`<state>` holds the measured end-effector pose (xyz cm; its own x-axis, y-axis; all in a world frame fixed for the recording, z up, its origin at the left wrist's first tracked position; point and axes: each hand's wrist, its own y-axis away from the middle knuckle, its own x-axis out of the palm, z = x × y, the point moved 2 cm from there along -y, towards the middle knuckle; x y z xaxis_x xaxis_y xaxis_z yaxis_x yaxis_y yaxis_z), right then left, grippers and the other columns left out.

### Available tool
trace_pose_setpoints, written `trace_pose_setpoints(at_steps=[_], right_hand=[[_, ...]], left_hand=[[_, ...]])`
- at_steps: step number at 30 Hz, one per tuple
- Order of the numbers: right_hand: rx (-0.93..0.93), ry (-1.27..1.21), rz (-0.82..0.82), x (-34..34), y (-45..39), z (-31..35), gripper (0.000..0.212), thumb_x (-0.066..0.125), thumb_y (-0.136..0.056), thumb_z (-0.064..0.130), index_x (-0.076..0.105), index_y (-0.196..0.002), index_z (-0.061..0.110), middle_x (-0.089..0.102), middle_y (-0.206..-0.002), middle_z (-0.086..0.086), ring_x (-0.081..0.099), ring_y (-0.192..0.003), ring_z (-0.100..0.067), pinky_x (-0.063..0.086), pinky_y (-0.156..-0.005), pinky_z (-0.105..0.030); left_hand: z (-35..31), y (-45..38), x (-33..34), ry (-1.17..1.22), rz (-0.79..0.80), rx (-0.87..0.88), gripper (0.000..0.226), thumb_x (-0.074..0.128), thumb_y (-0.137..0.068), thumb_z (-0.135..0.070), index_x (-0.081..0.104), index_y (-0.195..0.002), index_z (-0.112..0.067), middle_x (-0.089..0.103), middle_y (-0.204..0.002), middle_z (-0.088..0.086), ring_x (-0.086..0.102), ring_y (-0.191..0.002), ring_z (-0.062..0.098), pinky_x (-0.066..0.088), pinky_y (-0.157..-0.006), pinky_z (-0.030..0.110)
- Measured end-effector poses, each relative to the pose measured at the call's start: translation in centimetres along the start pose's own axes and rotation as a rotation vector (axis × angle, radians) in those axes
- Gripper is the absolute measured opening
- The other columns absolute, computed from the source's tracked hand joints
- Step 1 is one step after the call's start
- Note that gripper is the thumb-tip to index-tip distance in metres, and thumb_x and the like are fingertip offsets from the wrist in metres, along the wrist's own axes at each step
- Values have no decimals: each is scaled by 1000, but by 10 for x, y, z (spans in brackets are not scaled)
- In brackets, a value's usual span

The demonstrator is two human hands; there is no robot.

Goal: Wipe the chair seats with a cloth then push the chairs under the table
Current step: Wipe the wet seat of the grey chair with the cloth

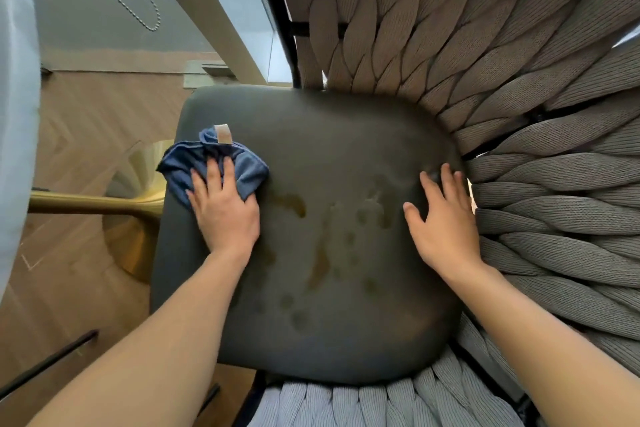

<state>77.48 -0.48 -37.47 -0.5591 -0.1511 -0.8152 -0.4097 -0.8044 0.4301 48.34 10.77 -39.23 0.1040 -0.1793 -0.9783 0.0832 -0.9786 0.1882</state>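
A dark grey padded chair seat (346,149) fills the middle of the view, with brownish wet smears and spots (322,253) across its centre. A crumpled blue cloth (180,163) with a beige tag lies on the seat's left part. My left hand (225,208) lies flat on the cloth, fingers straight, pressing it onto the seat. My right hand (443,222) rests flat on the seat's right side, fingers spread, close to the woven backrest.
Thick woven grey-brown rope (519,80) forms the chair's back and arms around the seat's top, right and bottom. A gold pedestal table base (131,218) stands on the wooden floor at left. A white table edge (14,114) runs along the far left.
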Motion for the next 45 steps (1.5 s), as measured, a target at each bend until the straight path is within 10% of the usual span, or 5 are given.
trace_pose_setpoints(at_steps=[9,17,24,31,45], right_hand=[[35,2,-35,2,-2,6,57,48,-97,39,34,-148,19,11,-163,-7,2,-151,-23,10,-121,-46],[61,-4,-64,4,-4,10,54,46,-98,40,38,-146,17,15,-162,-8,6,-150,-24,11,-121,-45],[72,-14,-66,3,-4,13,54,46,-97,40,40,-144,15,17,-162,-9,7,-150,-26,12,-121,-44],[114,-23,-35,-1,-6,17,56,47,-97,43,40,-145,16,16,-162,-7,7,-150,-25,12,-121,-41],[119,-60,55,-6,-3,14,59,48,-96,47,35,-148,22,9,-163,0,1,-151,-20,12,-122,-40]], left_hand=[[-12,23,4,1,79,528,64,39,-81,-36,49,-142,-20,43,-151,6,28,-143,37,25,-115,56],[-20,1,1,-11,58,79,65,44,-92,-35,26,-152,-20,16,-162,4,10,-146,43,7,-118,58],[-9,45,12,-22,140,712,63,44,-80,-36,51,-140,-20,44,-150,5,29,-143,36,23,-115,57],[-25,13,1,-42,96,134,64,40,-94,-40,22,-153,-24,13,-163,1,6,-149,37,7,-118,58],[-28,-12,-4,-1,124,217,63,38,-97,-41,18,-154,-26,6,-164,1,1,-148,38,2,-121,51]])
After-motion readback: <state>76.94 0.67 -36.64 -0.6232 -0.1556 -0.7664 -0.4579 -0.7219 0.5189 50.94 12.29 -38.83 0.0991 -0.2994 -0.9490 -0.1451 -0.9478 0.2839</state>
